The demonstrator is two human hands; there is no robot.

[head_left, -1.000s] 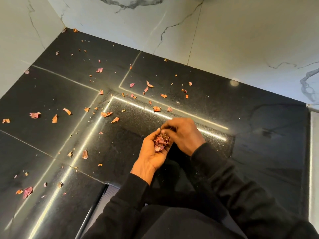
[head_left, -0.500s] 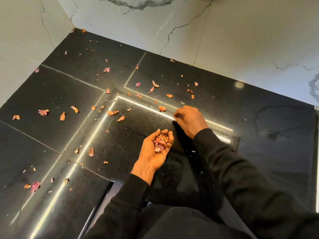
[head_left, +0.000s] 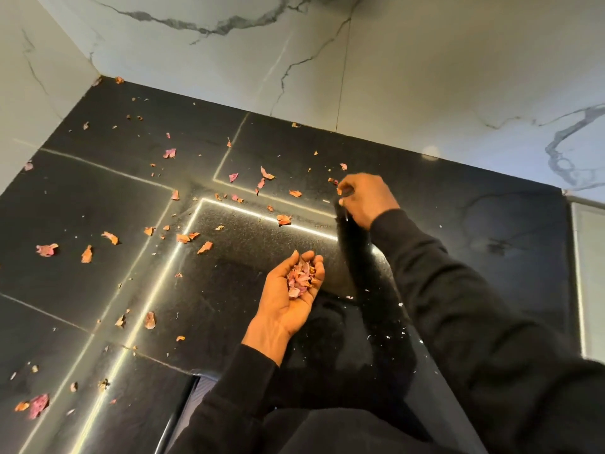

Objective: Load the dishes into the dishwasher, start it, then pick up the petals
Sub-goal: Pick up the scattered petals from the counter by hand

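Note:
Several dried pink and orange petals [head_left: 205,247] lie scattered over a glossy black countertop [head_left: 98,204], mostly on its left and middle. My left hand [head_left: 288,299] is held palm up above the counter, cupped round a small heap of collected petals [head_left: 299,279]. My right hand [head_left: 361,199] reaches toward the back of the counter, fingers bent down and pinching a small orange petal [head_left: 339,191] at the surface.
White marble-veined walls [head_left: 425,77] close the counter at the back and left, forming a corner. A dark gap [head_left: 183,417] shows at the counter's front edge. Small white crumbs [head_left: 389,337] dot the surface under my right forearm.
My right hand left the cupped left palm and moved to the far right part of the counter, where it now pinches a petal. The left hand stayed with its heap.

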